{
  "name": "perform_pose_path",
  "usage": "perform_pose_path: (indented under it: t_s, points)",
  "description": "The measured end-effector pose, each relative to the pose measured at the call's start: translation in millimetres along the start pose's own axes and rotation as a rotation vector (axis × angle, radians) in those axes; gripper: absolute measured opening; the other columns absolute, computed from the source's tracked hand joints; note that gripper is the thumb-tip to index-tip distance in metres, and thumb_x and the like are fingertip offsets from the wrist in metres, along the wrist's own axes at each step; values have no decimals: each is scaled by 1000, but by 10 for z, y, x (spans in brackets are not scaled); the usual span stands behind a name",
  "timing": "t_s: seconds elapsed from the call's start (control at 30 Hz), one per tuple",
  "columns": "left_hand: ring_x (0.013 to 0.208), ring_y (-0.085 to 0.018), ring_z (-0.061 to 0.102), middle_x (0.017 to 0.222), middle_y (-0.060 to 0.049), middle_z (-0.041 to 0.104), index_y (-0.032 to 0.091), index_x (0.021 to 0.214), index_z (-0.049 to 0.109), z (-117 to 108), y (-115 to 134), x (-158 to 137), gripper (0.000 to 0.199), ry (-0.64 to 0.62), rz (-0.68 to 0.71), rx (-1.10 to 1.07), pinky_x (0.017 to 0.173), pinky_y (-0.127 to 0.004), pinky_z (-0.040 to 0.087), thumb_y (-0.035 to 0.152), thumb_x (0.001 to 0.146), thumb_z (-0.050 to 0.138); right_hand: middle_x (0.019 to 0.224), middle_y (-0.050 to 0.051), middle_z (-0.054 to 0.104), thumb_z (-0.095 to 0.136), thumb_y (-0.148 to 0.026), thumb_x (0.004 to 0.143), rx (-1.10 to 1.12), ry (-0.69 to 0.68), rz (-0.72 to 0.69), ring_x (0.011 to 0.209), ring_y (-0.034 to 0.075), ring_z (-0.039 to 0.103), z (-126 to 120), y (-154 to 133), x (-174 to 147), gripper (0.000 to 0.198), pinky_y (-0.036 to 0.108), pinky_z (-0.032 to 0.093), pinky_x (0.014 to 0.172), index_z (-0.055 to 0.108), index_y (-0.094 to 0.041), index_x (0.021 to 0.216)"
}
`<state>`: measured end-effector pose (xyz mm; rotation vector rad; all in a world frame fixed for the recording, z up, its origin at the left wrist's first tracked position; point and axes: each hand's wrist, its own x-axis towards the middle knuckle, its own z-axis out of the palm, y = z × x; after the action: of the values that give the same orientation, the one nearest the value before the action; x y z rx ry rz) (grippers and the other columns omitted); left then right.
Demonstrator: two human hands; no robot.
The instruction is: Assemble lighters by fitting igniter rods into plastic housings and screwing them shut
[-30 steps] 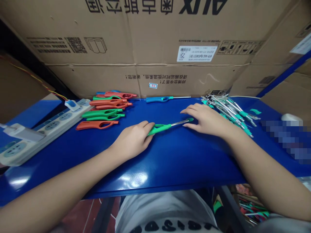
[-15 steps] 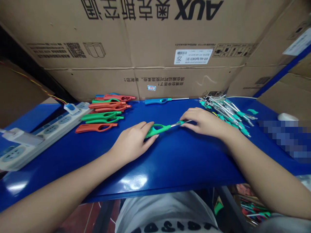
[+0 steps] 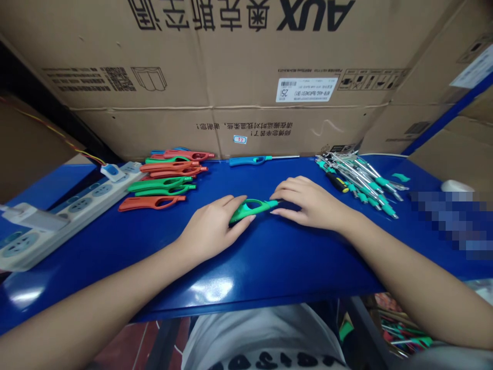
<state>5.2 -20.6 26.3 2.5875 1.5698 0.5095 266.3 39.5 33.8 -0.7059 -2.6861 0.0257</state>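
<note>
My left hand (image 3: pixel 213 223) is closed round the rear of a green gas lighter handle (image 3: pixel 257 209), its finger loop showing past my fingertips. A teal collar (image 3: pixel 272 204) sits at the front end of that handle. The thumb and fingers of my right hand (image 3: pixel 308 203) close about this collar from both sides. The metal tube ahead of it is mostly hidden by my right hand. Behind my right hand lies a pile of metal lighter tubes with teal collars (image 3: pixel 365 180), with a black and yellow screwdriver (image 3: pixel 337 182) against its near side.
Several orange, green and blue lighter handles (image 3: pixel 154 203) lie at the left, beside a white power strip (image 3: pixel 77 216). A blue lighter with its tube (image 3: pixel 250 161) lies along the cardboard wall (image 3: pixel 173 118). A white object (image 3: pixel 456 186) is at the right of the blue table (image 3: pixel 246 272).
My right hand has moved left towards the green handle. The teal collar has slid along to the handle's front end, and the bare tube between them no longer shows. The screwdriver is more exposed.
</note>
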Motion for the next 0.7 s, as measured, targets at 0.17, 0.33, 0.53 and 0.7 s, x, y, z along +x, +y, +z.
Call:
perform_pose_path:
  t_s: [0.17, 0.33, 0.53, 0.7]
  points:
    - [103, -29, 69, 114, -9, 70, 17, 134, 59, -5, -8, -5, 46, 88, 52, 76, 84, -38, 57, 44, 96, 60, 106, 10, 72, 50, -37, 103, -10, -17, -7, 99, 23, 65, 14, 1, -3, 28, 37, 42, 87, 68, -17, 109]
    - [88, -23, 73, 113, -5, 72, 21, 128, 62, -17, -21, -14, 40, 37, 63, 92, 64, -29, 54, 42, 94, 64, 102, 10, 73, 49, -34, 103, -73, 16, -76, 94, 22, 66, 65, -4, -8, 27, 35, 44, 82, 69, -16, 107]
    - [76, -20, 73, 104, -4, 74, 18, 125, 64, 77, -73, -37, 37, 186, 222, 184, 55, -28, 49, 38, 95, 64, 89, 12, 71, 44, -28, 105, -195, 51, -213, 79, 20, 62, 107, -27, -19, 31, 33, 43, 72, 70, -11, 101]
    - [64, -17, 70, 98, -3, 75, 17, 119, 66, 139, -58, -73, 30, 274, 297, 240, 53, -30, 48, 35, 96, 62, 82, 11, 69, 47, -27, 103, -202, 68, -250, 74, 20, 59, 144, -51, -33, 30, 33, 43, 70, 70, -10, 96]
